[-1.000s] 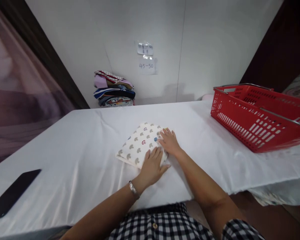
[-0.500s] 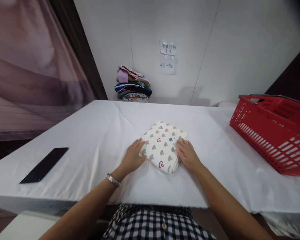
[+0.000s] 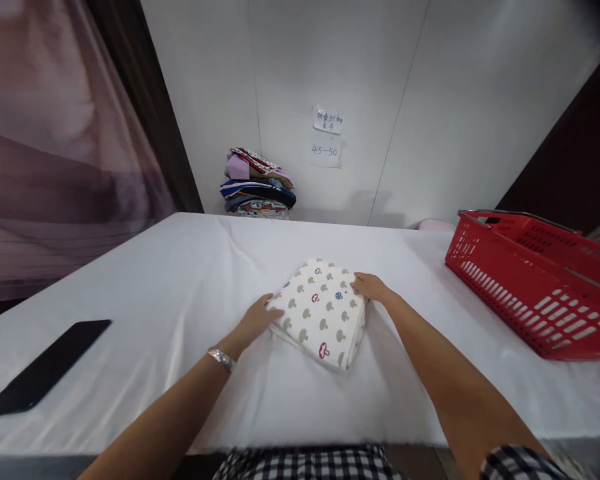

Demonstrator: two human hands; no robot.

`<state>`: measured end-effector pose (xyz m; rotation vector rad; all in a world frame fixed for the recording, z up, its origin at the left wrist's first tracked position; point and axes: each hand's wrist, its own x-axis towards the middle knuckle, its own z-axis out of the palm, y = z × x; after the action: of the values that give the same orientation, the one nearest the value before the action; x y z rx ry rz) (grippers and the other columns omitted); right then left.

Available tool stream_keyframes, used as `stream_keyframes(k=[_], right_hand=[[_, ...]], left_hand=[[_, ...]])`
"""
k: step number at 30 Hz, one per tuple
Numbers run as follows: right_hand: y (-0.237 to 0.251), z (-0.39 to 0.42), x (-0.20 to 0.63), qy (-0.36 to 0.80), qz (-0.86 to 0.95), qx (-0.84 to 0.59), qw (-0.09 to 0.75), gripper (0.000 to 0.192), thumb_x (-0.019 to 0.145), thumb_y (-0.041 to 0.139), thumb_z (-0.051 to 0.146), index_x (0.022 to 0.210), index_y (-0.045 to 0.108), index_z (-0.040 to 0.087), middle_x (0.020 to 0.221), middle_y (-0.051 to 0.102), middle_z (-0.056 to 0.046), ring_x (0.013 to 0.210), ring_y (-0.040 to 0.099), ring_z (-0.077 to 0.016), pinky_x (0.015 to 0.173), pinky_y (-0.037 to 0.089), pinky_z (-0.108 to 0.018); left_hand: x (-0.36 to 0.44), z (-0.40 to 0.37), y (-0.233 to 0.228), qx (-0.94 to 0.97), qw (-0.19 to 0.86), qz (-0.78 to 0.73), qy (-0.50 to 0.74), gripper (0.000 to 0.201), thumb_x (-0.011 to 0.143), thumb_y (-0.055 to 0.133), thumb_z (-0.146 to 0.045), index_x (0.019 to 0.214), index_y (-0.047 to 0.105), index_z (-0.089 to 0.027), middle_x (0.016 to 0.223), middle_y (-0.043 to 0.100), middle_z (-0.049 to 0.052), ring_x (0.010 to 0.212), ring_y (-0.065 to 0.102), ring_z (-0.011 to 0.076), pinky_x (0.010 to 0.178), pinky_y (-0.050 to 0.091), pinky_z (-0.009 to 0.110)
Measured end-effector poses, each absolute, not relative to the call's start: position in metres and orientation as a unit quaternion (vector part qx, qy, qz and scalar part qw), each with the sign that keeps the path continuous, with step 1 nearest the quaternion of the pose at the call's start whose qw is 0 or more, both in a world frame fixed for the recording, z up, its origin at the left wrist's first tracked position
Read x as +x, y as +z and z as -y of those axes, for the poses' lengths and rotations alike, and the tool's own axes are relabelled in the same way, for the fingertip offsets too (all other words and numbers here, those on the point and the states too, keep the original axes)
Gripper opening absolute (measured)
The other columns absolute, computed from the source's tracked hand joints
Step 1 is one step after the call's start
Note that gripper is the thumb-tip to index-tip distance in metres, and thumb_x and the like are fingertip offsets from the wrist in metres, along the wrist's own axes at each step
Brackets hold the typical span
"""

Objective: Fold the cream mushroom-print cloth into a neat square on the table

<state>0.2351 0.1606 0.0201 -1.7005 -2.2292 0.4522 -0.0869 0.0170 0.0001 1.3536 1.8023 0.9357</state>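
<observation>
A folded white cloth (image 3: 316,312) printed with grey, red and blue mushroom shapes lies at the middle of the table, slightly raised on its near side. My left hand (image 3: 260,319), with a silver bracelet at the wrist, grips its left corner, thumb on top and the other fingers underneath. At the cloth's right corner my right hand (image 3: 373,287) pinches the edge, its fingertips partly hidden.
The table (image 3: 180,280) has a white cover. A red basket (image 3: 535,280) stands on the right, a black phone-like slab (image 3: 50,367) lies on the left. Behind the far edge is a stack of folded fabrics (image 3: 260,187); paper signs (image 3: 327,137) hang on the wall.
Both hands went from resting flat on the cloth's sides to gripping its corners. The cloth's near side has lifted a little. The whole view has shifted somewhat.
</observation>
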Motion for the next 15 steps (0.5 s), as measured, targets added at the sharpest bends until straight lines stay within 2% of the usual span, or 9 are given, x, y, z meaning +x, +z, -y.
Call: stream_keyframes(k=[2,4,7,9,10,13,15], right_hand=[[0.021,-0.164,0.238,0.176,0.770,-0.600,0.126,0.047,0.077,0.064,0.031,0.121,0.060,0.016,0.122,0.061,-0.012,0.113,0.057,-0.0275,0.095,0.043,-0.036],[0.022,-0.159,0.240,0.194,0.761,-0.610,0.105,0.054,0.075,0.066,0.033,0.124,0.058,0.014,0.123,0.061,-0.013,0.111,0.058,-0.0279,0.094,0.044,-0.036],[0.021,-0.138,0.239,0.227,0.751,-0.614,0.088,0.059,0.074,0.066,0.036,0.128,0.055,0.016,0.112,0.067,-0.011,0.099,0.064,-0.0249,0.085,0.048,-0.033],[0.018,-0.120,0.235,0.268,0.744,-0.605,0.094,0.063,0.076,0.063,0.043,0.133,0.048,0.021,0.104,0.069,-0.007,0.090,0.065,-0.0225,0.078,0.049,-0.031],[0.017,-0.112,0.233,0.286,0.737,-0.604,0.100,0.067,0.077,0.062,0.046,0.137,0.044,0.022,0.101,0.069,-0.006,0.086,0.066,-0.0221,0.075,0.049,-0.031],[0.013,-0.096,0.228,0.284,0.713,-0.629,0.120,0.081,0.076,0.059,0.055,0.143,0.032,0.019,0.095,0.068,-0.008,0.082,0.065,-0.0230,0.071,0.048,-0.032],[0.011,-0.092,0.227,0.267,0.708,-0.639,0.138,0.085,0.075,0.058,0.057,0.144,0.030,0.015,0.094,0.067,-0.008,0.082,0.064,-0.0231,0.071,0.047,-0.032]], left_hand=[[-0.089,-0.030,-0.002,0.570,0.296,-0.679,0.355,0.044,0.070,0.063,-0.024,0.113,0.059,-0.021,0.102,0.069,0.006,0.087,0.066,0.0250,0.072,0.055,0.036],[-0.096,-0.054,0.006,0.591,0.260,-0.678,0.352,0.047,0.068,0.063,-0.019,0.115,0.058,-0.020,0.101,0.070,0.005,0.086,0.066,0.0235,0.075,0.054,0.035],[-0.108,-0.104,0.030,0.585,0.182,-0.689,0.388,0.058,0.069,0.062,-0.017,0.126,0.050,-0.017,0.122,0.060,0.010,0.105,0.060,0.0235,0.091,0.048,0.035],[-0.111,-0.136,0.043,0.555,0.184,-0.718,0.378,0.062,0.074,0.061,-0.019,0.132,0.042,-0.016,0.135,0.049,0.014,0.114,0.055,0.0241,0.094,0.045,0.035],[-0.111,-0.148,0.045,0.547,0.191,-0.727,0.368,0.061,0.075,0.061,-0.020,0.132,0.041,-0.013,0.136,0.047,0.018,0.114,0.055,0.0269,0.094,0.045,0.039],[-0.102,-0.161,0.039,0.558,0.213,-0.726,0.340,0.057,0.074,0.065,-0.025,0.125,0.047,-0.008,0.132,0.050,0.022,0.119,0.051,0.0315,0.099,0.040,0.043],[-0.096,-0.153,0.027,0.576,0.217,-0.715,0.330,0.054,0.074,0.066,-0.028,0.122,0.050,-0.010,0.135,0.048,0.019,0.125,0.045,0.0300,0.104,0.035,0.041]])
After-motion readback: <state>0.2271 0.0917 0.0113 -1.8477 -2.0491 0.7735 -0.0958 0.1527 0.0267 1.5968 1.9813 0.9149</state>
